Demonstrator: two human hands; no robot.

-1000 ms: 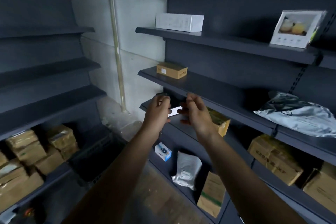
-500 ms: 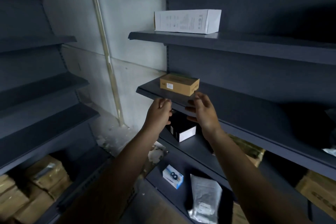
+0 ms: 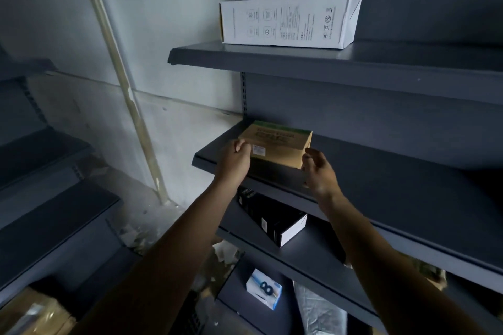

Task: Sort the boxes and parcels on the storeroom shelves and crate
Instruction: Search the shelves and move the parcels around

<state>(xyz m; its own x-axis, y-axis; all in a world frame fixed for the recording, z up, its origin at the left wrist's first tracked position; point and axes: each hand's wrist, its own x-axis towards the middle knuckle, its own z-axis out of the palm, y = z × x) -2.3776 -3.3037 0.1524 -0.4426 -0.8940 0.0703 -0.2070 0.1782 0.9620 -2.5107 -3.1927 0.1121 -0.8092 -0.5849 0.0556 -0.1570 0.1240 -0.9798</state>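
Note:
A small brown cardboard box (image 3: 277, 145) with a white label lies near the left end of the middle dark shelf (image 3: 381, 187). My left hand (image 3: 235, 159) has its fingers curled against the box's left front corner. At the right front corner, my right hand (image 3: 318, 171) is cupped, with its fingertips touching the box. A long white box (image 3: 288, 23) lies on the shelf above. On the shelf below, a black and white box (image 3: 275, 221) sits between my forearms.
Lower down lie a small blue and white box (image 3: 264, 288) and a grey plastic parcel (image 3: 318, 310). Brown cartons (image 3: 35, 315) fill the bottom left shelf. A second dark shelf unit (image 3: 54, 198) stands at left, with a pale pipe (image 3: 122, 84) on the wall.
My view has tilted up and closer to the shelves. Both hands have left the black and white box on the lower shelf and risen to the brown box.

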